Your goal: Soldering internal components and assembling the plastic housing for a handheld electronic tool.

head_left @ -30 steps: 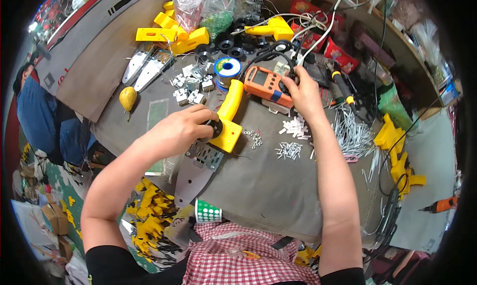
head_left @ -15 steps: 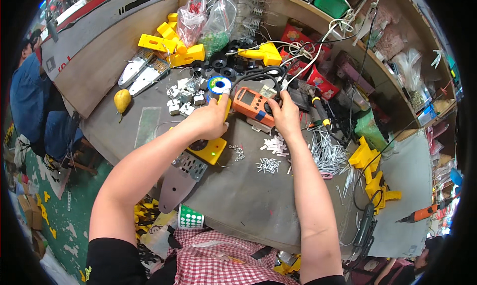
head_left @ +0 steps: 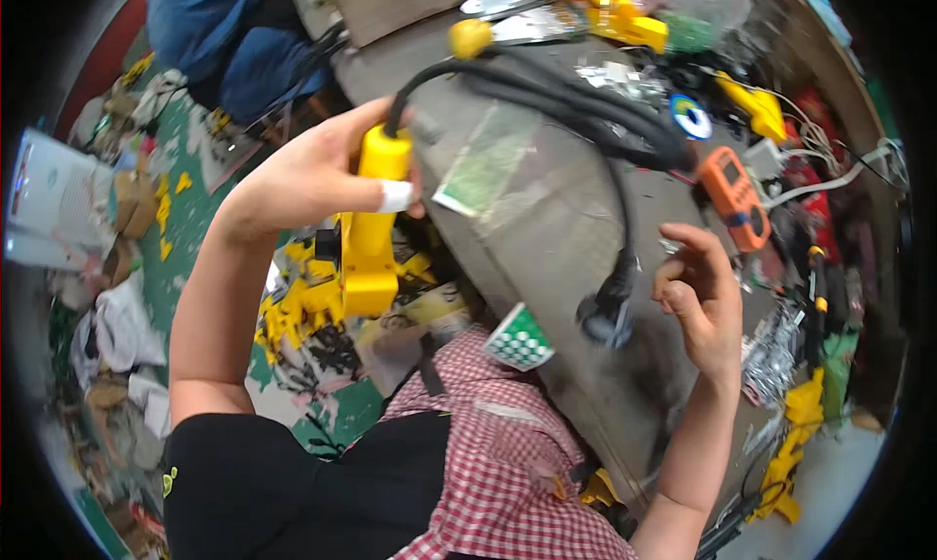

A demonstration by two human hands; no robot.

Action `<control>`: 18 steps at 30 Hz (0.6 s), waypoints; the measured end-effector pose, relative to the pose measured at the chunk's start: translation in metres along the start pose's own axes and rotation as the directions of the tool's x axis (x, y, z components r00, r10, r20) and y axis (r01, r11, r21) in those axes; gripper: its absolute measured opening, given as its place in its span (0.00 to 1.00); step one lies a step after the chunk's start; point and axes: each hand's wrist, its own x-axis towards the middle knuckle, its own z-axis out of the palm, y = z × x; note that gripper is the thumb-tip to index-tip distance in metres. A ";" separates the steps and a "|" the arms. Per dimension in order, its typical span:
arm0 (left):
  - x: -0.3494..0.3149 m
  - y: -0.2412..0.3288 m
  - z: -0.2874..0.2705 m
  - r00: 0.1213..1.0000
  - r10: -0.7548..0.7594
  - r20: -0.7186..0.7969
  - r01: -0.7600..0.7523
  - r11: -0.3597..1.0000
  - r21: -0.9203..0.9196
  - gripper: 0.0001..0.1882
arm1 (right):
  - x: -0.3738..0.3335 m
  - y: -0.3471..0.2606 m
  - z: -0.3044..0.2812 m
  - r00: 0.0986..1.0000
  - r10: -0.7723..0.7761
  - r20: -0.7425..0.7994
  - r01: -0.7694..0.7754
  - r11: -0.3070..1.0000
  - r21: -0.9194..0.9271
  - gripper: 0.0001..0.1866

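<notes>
My left hand [head_left: 312, 174], with white tape around the thumb, grips the yellow handle of a corded pipe welder [head_left: 369, 233] off the table's left edge. The tool's metal plate does not show. A thick black cord [head_left: 547, 91] leaves the handle's top and loops, blurred, over the table. At its end a black plug [head_left: 607, 321] hangs beside my right hand [head_left: 705, 296]. That hand is empty, its fingers loosely bent and apart from the plug. Behind it lies an orange meter [head_left: 732, 199] with a small screen.
The grey table [head_left: 586, 404] carries a green-and-white dotted cup [head_left: 519, 337] at its near edge. A solder spool [head_left: 690, 118], a white socket [head_left: 763, 158] and shiny metal pins [head_left: 774, 350] are farther right. Yellow housings [head_left: 317, 301] fill a place below left. A seated person [head_left: 259, 67] is at the far left.
My view has swung left. My left hand has lifted the pipe welder off the table to the left, its cord trailing. My right hand has come away from the meter and socket; the plug now hangs free.
</notes>
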 end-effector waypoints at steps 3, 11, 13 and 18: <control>-0.049 -0.061 -0.043 0.949 -0.144 -0.282 0.207 0.956 0.209 0.20 | 0.004 0.024 0.015 0.996 0.082 0.025 -0.081 0.996 -0.036 0.15; -0.056 -0.318 -0.112 0.656 -0.253 -0.711 0.033 0.951 -0.308 0.10 | 0.006 0.048 0.053 0.969 0.223 0.110 -0.184 0.940 -0.288 0.08; -0.026 -0.330 -0.094 0.738 0.289 -0.610 0.067 0.868 0.492 0.10 | 0.001 0.053 0.054 0.948 0.315 -0.046 -0.318 0.930 -0.184 0.07; 0.034 -0.374 -0.082 0.887 0.201 -0.415 0.166 0.702 0.693 0.13 | -0.002 0.077 0.071 0.984 0.069 -0.163 -0.136 0.884 -0.447 0.05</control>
